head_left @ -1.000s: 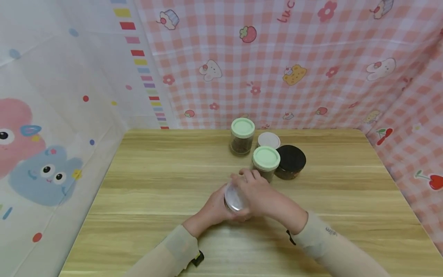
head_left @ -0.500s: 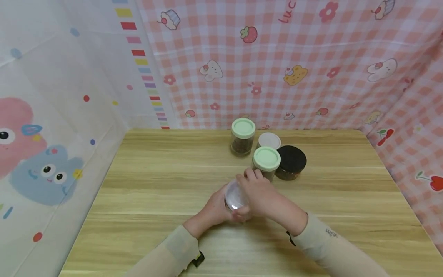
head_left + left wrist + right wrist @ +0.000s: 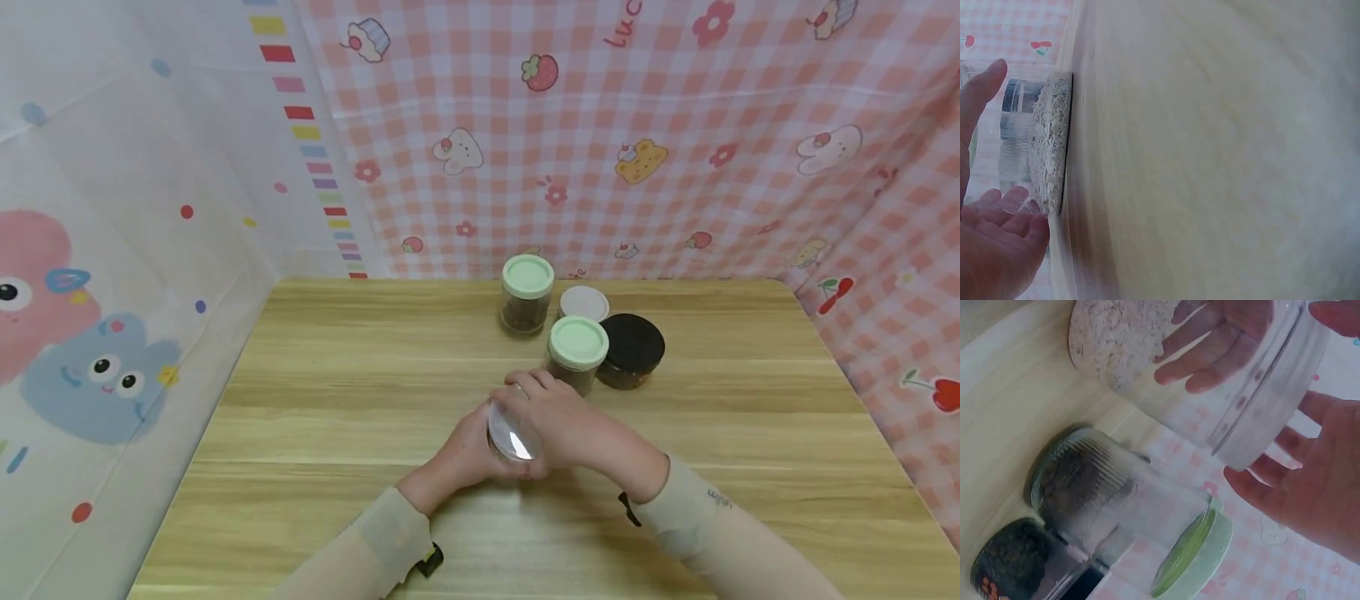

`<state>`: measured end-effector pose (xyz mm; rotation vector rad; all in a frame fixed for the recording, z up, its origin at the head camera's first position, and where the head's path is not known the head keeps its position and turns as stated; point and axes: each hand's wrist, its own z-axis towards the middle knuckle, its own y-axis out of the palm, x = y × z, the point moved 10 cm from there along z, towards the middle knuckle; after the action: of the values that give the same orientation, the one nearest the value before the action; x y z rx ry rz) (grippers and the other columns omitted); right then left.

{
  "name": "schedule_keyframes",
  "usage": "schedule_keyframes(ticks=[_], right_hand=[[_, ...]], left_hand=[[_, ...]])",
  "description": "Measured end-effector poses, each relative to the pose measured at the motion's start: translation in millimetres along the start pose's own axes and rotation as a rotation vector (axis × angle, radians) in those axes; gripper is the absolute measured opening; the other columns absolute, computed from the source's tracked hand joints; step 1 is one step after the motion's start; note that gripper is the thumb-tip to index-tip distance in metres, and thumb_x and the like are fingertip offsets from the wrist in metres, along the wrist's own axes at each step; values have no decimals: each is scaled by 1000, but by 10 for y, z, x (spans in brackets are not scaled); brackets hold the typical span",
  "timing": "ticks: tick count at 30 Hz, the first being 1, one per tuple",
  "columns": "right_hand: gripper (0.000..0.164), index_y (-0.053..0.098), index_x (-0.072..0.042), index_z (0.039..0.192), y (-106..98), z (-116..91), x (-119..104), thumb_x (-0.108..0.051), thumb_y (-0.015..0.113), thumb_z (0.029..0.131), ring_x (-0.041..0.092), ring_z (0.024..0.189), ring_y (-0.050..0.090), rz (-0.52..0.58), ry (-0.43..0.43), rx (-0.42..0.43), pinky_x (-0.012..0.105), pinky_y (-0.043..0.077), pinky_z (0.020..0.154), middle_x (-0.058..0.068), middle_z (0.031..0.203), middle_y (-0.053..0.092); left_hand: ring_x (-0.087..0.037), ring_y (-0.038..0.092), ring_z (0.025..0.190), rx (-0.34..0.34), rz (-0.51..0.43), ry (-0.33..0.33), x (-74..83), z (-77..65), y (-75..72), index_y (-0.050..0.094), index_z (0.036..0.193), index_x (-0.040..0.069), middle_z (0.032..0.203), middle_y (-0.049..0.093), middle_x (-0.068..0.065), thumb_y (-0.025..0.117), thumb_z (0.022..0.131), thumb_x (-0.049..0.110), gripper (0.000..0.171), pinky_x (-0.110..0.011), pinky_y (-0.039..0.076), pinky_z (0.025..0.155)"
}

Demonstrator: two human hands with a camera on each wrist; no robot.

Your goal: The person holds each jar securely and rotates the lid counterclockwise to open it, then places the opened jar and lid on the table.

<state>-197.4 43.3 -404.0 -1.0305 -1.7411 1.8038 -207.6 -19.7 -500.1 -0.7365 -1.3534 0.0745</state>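
Observation:
A clear jar [image 3: 1166, 381] with pale flakes in its bottom stands on the table between my hands. My left hand [image 3: 461, 450] holds its body from the left, thumb on one side and fingers on the other; those fingers show through the glass in the right wrist view. Around the clear lid [image 3: 513, 433] curl the fingers of my right hand [image 3: 564, 423], fingertips at its rim. The flakes [image 3: 1050, 144] lie low in the jar in the left wrist view. Right behind my right hand is a green-lidded jar [image 3: 577, 350] with dark contents.
Another green-lidded jar [image 3: 527, 292] stands farther back. A white-lidded container [image 3: 583, 302] and a black-lidded jar [image 3: 632, 346] sit close beside the nearer green-lidded jar. The wooden table [image 3: 337, 358] meets a pink checked cloth [image 3: 585, 117] at the back.
My right-hand fingers shift rightward round the lid's rim, then back leftward. The left hand and the jar stay in place; the glare on the lid has changed.

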Motion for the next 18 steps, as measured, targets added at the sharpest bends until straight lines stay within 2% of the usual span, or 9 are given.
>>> schedule_keyframes(ticks=[3,5,7,9,11,13,18], right_hand=[[101,43,-18,140,-9,-16,20,-54,85,56,34,124,39,14,13,-12,50,40,99,13,140,39],[104,42,-13,141,-11,-23,65,-62,80,58,35,119,41,1,60,-10,50,44,94,16,136,41],[106,42,-8,140,-6,-23,97,-64,80,57,35,115,42,0,91,-7,48,46,90,17,131,42],[103,43,-9,139,0,-16,79,-58,82,57,33,115,43,1,66,-9,47,47,89,15,130,43],[100,43,-14,139,1,-14,36,-48,86,55,31,121,41,23,15,-22,47,44,95,12,135,43],[99,41,-18,140,0,-19,4,-46,86,56,32,126,39,31,-19,-30,49,41,99,11,140,40],[100,42,-11,140,1,-20,60,-60,79,62,35,118,42,-22,59,-10,48,46,91,17,133,43]], left_hand=[[-13,53,117,-2,-1,5,12,3,1,38,139,22,130,54,4,88,56,47,100,-35,45,98],[-13,53,116,2,-15,0,9,3,-6,38,140,23,129,55,4,89,56,45,101,-35,46,97],[-13,53,115,8,-17,-5,5,4,-14,38,141,23,129,55,4,90,55,43,102,-35,46,97],[-13,52,116,7,-15,-5,6,5,-16,37,141,22,130,55,3,89,55,42,103,-36,46,97],[-14,52,118,3,-5,-2,10,0,-15,36,142,21,132,53,3,89,56,45,104,-36,45,98],[-13,52,118,-2,-4,7,22,0,-7,35,142,22,132,53,3,87,57,48,103,-35,46,97],[-12,54,113,0,-22,17,33,5,1,36,140,28,128,55,6,87,58,47,99,-33,47,94]])
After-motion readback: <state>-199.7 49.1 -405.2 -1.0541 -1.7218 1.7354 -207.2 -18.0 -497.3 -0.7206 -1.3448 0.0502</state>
